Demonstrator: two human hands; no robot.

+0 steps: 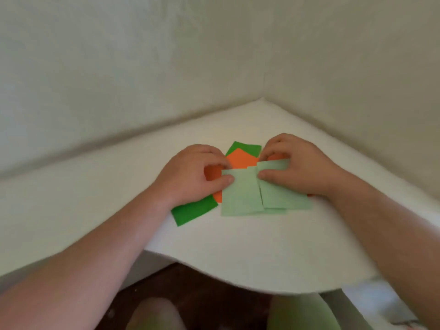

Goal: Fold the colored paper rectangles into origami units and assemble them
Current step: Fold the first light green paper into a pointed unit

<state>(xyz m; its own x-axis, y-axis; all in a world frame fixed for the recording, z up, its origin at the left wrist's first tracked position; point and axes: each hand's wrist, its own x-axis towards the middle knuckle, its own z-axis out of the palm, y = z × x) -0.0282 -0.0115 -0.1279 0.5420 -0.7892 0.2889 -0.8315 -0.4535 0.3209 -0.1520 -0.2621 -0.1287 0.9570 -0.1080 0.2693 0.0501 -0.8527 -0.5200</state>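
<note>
Left hand (192, 173): pinching the left top corner of the pale green paper (242, 194), thumb on top, fingers curled behind.
Right hand (295, 167): clamped on the right flap's top edge, thumb pressing near the middle seam.
Pale green paper: lying flat on the white table (238, 246), two flaps folded inward, overlapping slightly at the seam.
Orange paper (241, 159): underneath, partly covered by the hands.
Dark green paper (194, 211): lowest in the pile, corners poking out at far and near left.
Risk, skew: flaps overlapping rather than meeting; likely a crooked unit if creased so.
Risk, slip: loose sheets below likely to slide under pressure, dragging the fold off line.
Risk, mix-up: possibly catching the orange sheet in the pinch.
</note>
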